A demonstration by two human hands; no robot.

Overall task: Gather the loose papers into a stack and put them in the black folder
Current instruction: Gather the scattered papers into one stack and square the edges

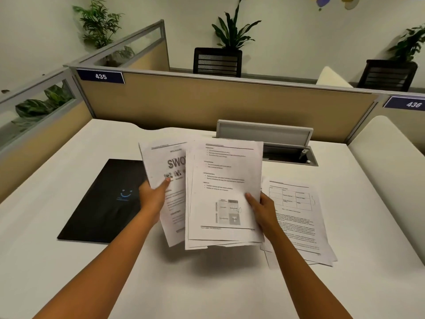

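Two hands hold printed white paper above the white bench (207, 284).
Left hand (151, 199) grips one sheet (165, 162); right hand (264, 210) grips a several-sheet stack (225, 180); one flat black folder (103, 203) lies left.

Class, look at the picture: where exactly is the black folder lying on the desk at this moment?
In the head view the black folder lies closed and flat on the white desk, on the person's left, just beyond the left hand and partly hidden by the sheet it holds.

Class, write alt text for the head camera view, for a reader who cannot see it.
Over a white desk, a left hand holds one printed sheet and a right hand holds a small stack of sheets. A closed black folder lies at left; more papers lie at right.
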